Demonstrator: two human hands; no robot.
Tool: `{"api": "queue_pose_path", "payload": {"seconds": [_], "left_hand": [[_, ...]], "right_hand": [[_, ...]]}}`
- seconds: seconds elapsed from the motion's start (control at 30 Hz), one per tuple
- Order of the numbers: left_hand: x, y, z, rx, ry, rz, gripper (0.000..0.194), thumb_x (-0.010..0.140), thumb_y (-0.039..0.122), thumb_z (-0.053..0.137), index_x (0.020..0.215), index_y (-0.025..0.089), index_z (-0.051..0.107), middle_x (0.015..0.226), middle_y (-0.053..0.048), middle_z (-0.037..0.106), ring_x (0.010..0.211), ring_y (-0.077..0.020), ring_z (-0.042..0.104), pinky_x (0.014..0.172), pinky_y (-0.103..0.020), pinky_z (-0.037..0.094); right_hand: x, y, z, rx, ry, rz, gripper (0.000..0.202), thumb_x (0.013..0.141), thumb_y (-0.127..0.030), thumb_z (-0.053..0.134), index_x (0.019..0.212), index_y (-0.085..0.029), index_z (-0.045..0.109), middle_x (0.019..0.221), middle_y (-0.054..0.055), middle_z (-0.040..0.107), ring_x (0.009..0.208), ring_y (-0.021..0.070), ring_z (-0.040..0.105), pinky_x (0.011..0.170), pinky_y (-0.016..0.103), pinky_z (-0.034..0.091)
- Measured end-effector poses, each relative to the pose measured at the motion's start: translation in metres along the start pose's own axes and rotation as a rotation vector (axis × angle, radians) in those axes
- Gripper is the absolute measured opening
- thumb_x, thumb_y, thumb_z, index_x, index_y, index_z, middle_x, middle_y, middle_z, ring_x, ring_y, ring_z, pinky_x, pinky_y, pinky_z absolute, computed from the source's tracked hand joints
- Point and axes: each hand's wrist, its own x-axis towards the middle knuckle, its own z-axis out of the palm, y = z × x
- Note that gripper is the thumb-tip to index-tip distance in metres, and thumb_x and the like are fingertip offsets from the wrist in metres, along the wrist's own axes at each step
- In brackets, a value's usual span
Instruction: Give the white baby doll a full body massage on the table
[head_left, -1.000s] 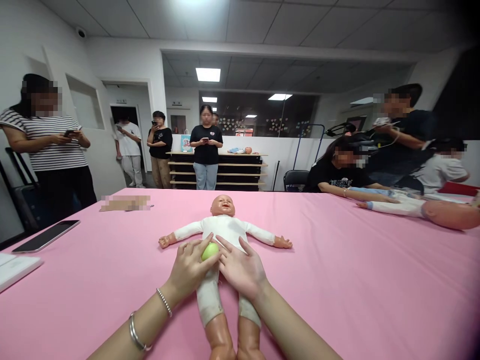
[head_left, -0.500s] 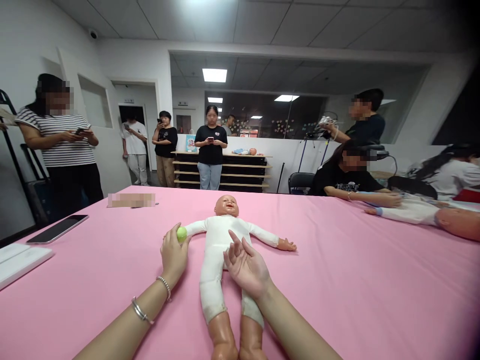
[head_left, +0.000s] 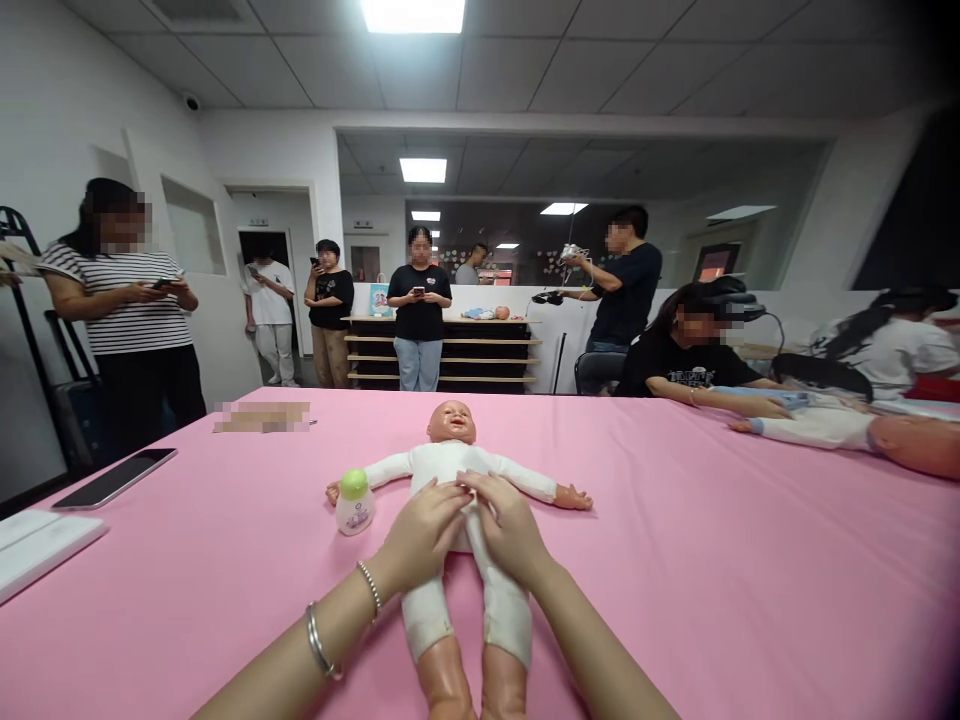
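A baby doll point(head_left: 454, 425) with a white cloth body lies on its back on the pink tablecloth point(head_left: 675, 570), feet toward me. Over its belly my left hand point(head_left: 426, 528) and my right hand point(head_left: 511, 522) come together, fingers stretched and slightly bent, fingertips meeting. Neither hand shows anything held; the palms are hidden, so I cannot tell whether they touch the doll. To the left of my left hand, a small white bottle point(head_left: 355, 508) with a green cap stands upright beside the doll's hand.
A phone point(head_left: 118, 477) and a white flat box point(head_left: 49, 545) lie at the table's left. A blurred brown item point(head_left: 259, 416) is at the far left edge. Another doll point(head_left: 915, 445) lies at the right, by a seated person point(head_left: 690, 350). Several people stand behind the table.
My left hand has let go of the bottle, which now stands on the table, and has moved right over the doll. My right hand has turned from palm up to palm down and met it.
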Motion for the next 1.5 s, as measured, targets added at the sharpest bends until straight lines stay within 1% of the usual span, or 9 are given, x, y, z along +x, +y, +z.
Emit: {"api": "queue_pose_path", "payload": {"seconds": [0.17,0.3,0.47,0.57,0.7,0.9,1.0,1.27,1.5], "left_hand": [[0.015,0.003,0.011,-0.184,-0.282,-0.147,0.035,0.089,0.032,0.036,0.114,0.028,0.061,0.124,-0.002,0.057,0.122,-0.0205,0.044,0.111,-0.048,0.017],[0.003,-0.023,0.019,-0.185,-0.171,-0.355,0.04,0.089,0.042,0.038,0.126,0.034,0.05,0.143,0.001,0.035,0.138,-0.0259,0.014,0.108,-0.058,0.008],[-0.008,-0.047,0.02,-0.281,0.123,-0.626,0.053,0.089,0.039,0.036,0.136,0.015,0.038,0.145,-0.011,0.029,0.136,-0.0223,0.022,0.112,-0.044,0.018],[-0.006,-0.046,0.018,-0.289,0.207,-0.52,0.056,0.089,0.038,0.037,0.139,0.015,0.031,0.146,-0.009,0.026,0.136,-0.0192,0.023,0.113,-0.04,0.019],[-0.006,-0.045,0.02,-0.336,-0.048,-0.346,0.048,0.088,0.043,0.039,0.133,0.026,0.043,0.145,-0.002,0.03,0.137,-0.0188,0.019,0.113,-0.043,0.016],[-0.012,-0.058,0.028,-0.386,0.104,-0.601,0.052,0.089,0.037,0.035,0.135,0.012,0.039,0.145,-0.011,0.027,0.136,-0.0197,0.021,0.113,-0.041,0.016],[-0.013,-0.053,0.026,-0.363,0.201,-0.549,0.055,0.089,0.037,0.036,0.138,0.013,0.034,0.146,-0.01,0.028,0.135,-0.0184,0.024,0.113,-0.038,0.019],[-0.012,-0.038,0.021,-0.328,-0.04,-0.381,0.045,0.089,0.04,0.036,0.125,0.02,0.053,0.141,-0.004,0.037,0.136,-0.0188,0.024,0.114,-0.041,0.016],[-0.014,-0.043,0.023,-0.386,-0.003,-0.475,0.054,0.089,0.042,0.034,0.136,0.017,0.038,0.148,-0.006,0.022,0.138,-0.0192,0.014,0.114,-0.041,0.012]], "right_hand": [[0.002,0.032,-0.005,-0.151,-0.25,0.154,0.041,0.084,-0.034,0.045,0.123,-0.027,0.054,0.141,0.002,0.039,0.136,0.0223,0.024,0.112,0.05,0.005],[0.004,0.045,-0.005,-0.265,-0.135,0.374,0.052,0.083,-0.047,0.046,0.131,-0.027,0.045,0.148,0.003,0.021,0.139,0.0242,0.008,0.109,0.053,-0.003],[0.005,0.047,-0.006,-0.182,0.227,0.343,0.058,0.081,-0.049,0.049,0.131,-0.02,0.045,0.147,0.007,0.026,0.138,0.0211,0.015,0.114,0.041,0.001],[0.004,0.04,-0.004,-0.176,0.079,0.15,0.051,0.081,-0.045,0.049,0.127,-0.023,0.05,0.143,0.004,0.035,0.136,0.0196,0.023,0.114,0.041,0.006],[0.003,0.042,-0.001,-0.221,-0.219,0.151,0.04,0.083,-0.044,0.047,0.117,-0.028,0.059,0.14,0.001,0.04,0.137,0.0222,0.02,0.112,0.048,0.001],[0.006,0.065,-0.004,-0.143,0.174,0.37,0.062,0.081,-0.052,0.045,0.131,-0.016,0.045,0.145,0.008,0.032,0.137,0.0213,0.02,0.114,0.04,0.008],[0.004,0.06,-0.005,-0.191,0.281,0.297,0.06,0.083,-0.046,0.043,0.134,-0.014,0.041,0.145,0.008,0.031,0.136,0.0186,0.022,0.114,0.037,0.011],[-0.002,0.039,0.0,-0.255,-0.154,0.13,0.04,0.087,-0.041,0.042,0.119,-0.025,0.057,0.138,0.003,0.042,0.134,0.0204,0.028,0.112,0.046,0.01],[-0.001,0.046,0.0,-0.505,0.014,0.157,0.058,0.087,-0.037,0.036,0.139,-0.011,0.032,0.147,0.011,0.023,0.137,0.0212,0.019,0.113,0.044,0.014]]}}
